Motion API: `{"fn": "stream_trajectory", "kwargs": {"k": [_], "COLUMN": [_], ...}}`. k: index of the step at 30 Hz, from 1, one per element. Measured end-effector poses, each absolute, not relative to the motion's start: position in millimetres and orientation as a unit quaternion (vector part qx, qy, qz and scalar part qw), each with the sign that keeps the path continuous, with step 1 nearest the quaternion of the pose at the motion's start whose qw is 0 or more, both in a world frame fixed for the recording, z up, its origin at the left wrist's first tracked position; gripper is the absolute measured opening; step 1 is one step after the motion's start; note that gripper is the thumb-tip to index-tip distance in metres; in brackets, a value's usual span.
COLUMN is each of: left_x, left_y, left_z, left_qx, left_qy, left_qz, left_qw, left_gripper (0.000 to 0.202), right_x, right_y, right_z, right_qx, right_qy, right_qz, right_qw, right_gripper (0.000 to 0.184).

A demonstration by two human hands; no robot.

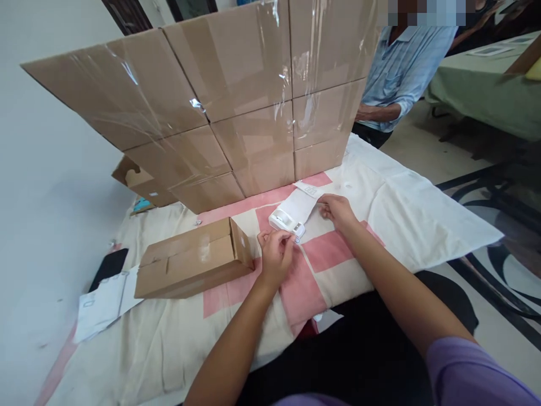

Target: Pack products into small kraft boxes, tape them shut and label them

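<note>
On the pink and cream cloth lies a flat white packet of paper [300,206], with a printed flap at its far end. A small white plastic piece [284,220] with a dark-marked label sits at its near end. My left hand [276,254] is closed in a pinch beside that near end, close to a small whitish bit at the fingertips that is too small to name. With bent fingers, my right hand [338,211] pinches at the right edge of the packet near the flap.
Taped cardboard boxes [253,135] form a wall behind the packet. A closed brown carton [190,262] stands to the left, by white printed sheets [101,301] and a black flat object [109,268]. A person in a blue checked shirt [397,73] is at the far right.
</note>
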State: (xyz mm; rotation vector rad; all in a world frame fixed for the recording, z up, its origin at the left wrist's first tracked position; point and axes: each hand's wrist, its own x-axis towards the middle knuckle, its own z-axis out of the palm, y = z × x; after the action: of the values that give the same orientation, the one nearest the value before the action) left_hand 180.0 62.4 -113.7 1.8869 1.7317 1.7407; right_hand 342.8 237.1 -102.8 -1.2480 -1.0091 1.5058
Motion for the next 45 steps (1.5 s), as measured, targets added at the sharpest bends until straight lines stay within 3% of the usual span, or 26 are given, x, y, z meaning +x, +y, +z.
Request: {"fn": "stream_trajectory", "kwargs": {"k": [3, 6, 10, 14, 24, 27, 29, 31, 35, 38, 42, 45], "left_x": [177.5, 175.1, 174.1, 174.1, 189.0, 189.6, 175.7, 148.9, 81.1, 48.8, 38.9, 41.6], "left_y": [62.9, 64.9, 67.5, 66.6, 54.5, 22.9, -0.7, -15.5, -12.2, -7.6, -21.1, -29.7], "left_z": [-119.0, -124.9, -127.6, -123.4, -106.4, -69.8, -39.2, -12.6, 7.9, 2.2, -2.8, -2.8], "left_qx": [0.567, 0.529, 0.5, 0.486, 0.504, 0.576, 0.604, 0.565, 0.427, 0.499, 0.676, 0.711], "left_qy": [0.573, 0.575, 0.559, 0.543, 0.543, 0.516, 0.495, 0.589, 0.827, 0.847, 0.711, 0.664], "left_qz": [0.59, 0.617, 0.646, 0.666, 0.664, 0.633, 0.602, 0.538, 0.328, 0.18, 0.189, 0.223], "left_qw": [0.056, 0.097, 0.145, 0.159, 0.099, -0.031, -0.168, -0.209, -0.159, -0.033, 0.046, 0.064], "left_gripper": [0.007, 0.016, 0.021, 0.02, 0.023, 0.025, 0.013, 0.014, 0.043, 0.053, 0.045, 0.036], "right_x": [337.7, 338.3, 336.4, 323.6, 316.9, 320.0, 319.9, 317.0, 305.7, 297.4, 291.1, 288.2], "right_y": [229.3, 209.1, 171.6, 149.0, 141.9, 143.1, 141.0, 134.5, 112.5, 98.2, 88.8, 85.0], "right_z": [-99.5, -92.6, -85.4, -88.5, -90.7, -83.3, -79.6, -79.4, -90.0, -99.0, -105.3, -110.1], "right_qx": [-0.527, -0.537, -0.314, -0.2, -0.221, -0.217, -0.186, -0.148, -0.099, -0.077, -0.09, -0.062], "right_qy": [-0.45, -0.539, -0.814, -0.869, -0.828, -0.83, -0.849, -0.87, -0.901, -0.907, -0.893, -0.907], "right_qz": [0.569, 0.43, 0.216, 0.156, 0.168, 0.134, 0.109, 0.102, 0.125, 0.188, 0.291, 0.266], "right_qw": [0.443, 0.487, 0.439, 0.425, 0.487, 0.496, 0.482, 0.46, 0.403, 0.37, 0.332, 0.321], "right_gripper": [0.03, 0.049, 0.029, 0.017, 0.01, 0.01, 0.01, 0.01, 0.012, 0.013, 0.014, 0.019]}}
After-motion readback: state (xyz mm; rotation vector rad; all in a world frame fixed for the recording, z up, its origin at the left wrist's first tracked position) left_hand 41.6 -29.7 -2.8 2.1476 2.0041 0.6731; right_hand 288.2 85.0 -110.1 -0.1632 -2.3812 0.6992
